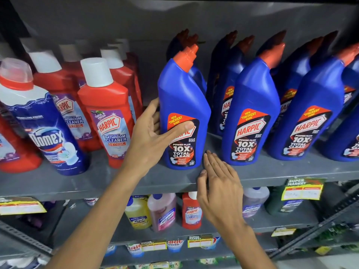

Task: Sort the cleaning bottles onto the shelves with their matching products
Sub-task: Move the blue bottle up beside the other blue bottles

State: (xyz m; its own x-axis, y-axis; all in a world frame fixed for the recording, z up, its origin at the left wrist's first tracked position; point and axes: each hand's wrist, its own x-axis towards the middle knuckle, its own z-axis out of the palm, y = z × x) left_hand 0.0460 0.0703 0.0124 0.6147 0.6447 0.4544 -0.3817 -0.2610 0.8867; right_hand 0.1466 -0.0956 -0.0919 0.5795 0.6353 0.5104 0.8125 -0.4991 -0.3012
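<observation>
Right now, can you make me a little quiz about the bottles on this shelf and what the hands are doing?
1. True or false: the left hand is touching the blue Harpic bottle.
2. What colour are the Harpic Bathroom Cleaner bottles? A) green B) red C) yellow
3. Fill in: the leaning bottle at the far left of the shelf has the brand name ____ on it.

Key
1. True. Its thumb lies across the label, fingers behind the bottle.
2. B. They are red with white caps.
3. Domex, on the Domex bottle. The right hand holds nothing; it is flat at the shelf edge.
</observation>
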